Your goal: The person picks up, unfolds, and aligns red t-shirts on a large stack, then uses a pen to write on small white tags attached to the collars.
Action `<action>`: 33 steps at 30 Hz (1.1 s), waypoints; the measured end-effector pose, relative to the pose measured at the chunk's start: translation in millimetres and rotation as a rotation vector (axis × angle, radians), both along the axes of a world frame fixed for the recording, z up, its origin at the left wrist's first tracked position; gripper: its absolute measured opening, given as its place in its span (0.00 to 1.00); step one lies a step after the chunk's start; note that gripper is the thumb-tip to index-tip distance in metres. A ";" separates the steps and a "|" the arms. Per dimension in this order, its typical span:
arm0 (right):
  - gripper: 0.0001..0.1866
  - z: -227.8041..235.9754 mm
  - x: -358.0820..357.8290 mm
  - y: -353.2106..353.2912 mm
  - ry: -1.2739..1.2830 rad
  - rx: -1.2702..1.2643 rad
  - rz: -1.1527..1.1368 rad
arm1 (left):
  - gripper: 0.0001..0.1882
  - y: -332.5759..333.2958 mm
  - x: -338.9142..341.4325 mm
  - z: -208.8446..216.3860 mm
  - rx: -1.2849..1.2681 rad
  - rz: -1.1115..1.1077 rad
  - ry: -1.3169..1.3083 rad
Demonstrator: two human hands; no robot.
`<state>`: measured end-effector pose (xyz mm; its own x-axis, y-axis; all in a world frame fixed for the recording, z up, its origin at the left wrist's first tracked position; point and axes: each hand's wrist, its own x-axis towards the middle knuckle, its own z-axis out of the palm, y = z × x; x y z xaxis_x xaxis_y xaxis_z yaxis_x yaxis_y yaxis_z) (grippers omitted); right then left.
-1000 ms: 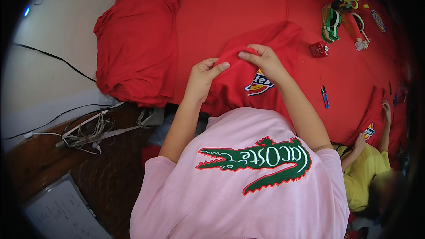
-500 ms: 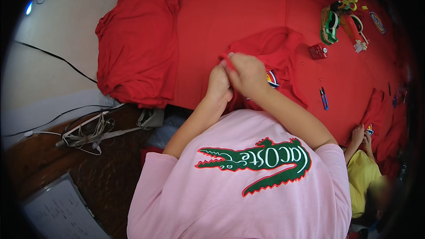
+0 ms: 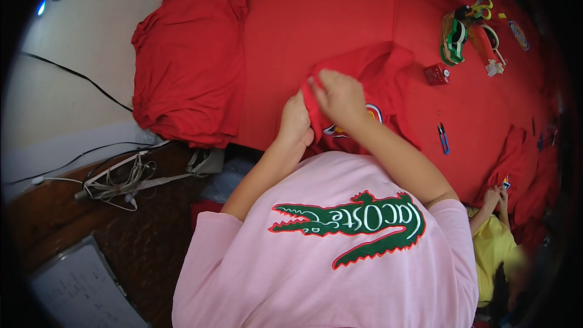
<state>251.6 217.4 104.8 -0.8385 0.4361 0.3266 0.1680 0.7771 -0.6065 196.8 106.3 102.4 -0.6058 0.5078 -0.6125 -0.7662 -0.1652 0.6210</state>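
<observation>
At the near edge of the red worktop (image 3: 291, 30), seen from my head, a red cloth (image 3: 385, 73) with a bright patch (image 3: 375, 112) lies rumpled before my chest, its left side raised. My left hand (image 3: 296, 120) is closed on that side, fingers folded in. My right hand (image 3: 342, 98) reaches over the cloth just beside the left, fingers bent at the same edge; they are blurred, and I cannot tell whether they pinch it. My right wrist hides part of the patch. To my left a red pile (image 3: 188, 67) of fabric sits at the worktop's corner. To my right lie blue snips (image 3: 443, 138), and beyond them a small red box (image 3: 436, 74). Farther up are a green tape dispenser (image 3: 453, 42) and yellow-green scissors (image 3: 483, 8). At the far right, another person's hands (image 3: 492, 197) meet near red fabric, above a yellow top (image 3: 490, 249). Below left lies a tangle of cords (image 3: 115, 182).
</observation>
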 end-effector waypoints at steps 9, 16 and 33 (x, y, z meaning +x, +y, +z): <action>0.12 -10.8 4.2 8.5 -0.047 -0.003 0.066 | 0.13 -3.4 -9.9 15.3 -0.024 0.101 -0.012; 0.15 -30.3 -7.3 36.4 -0.034 -1.325 0.115 | 0.21 -19.8 -24.5 19.7 -0.121 -0.068 0.187; 0.11 8.7 13.2 -37.2 0.187 0.165 0.304 | 0.13 -35.8 -21.7 -51.8 0.283 -0.075 -0.103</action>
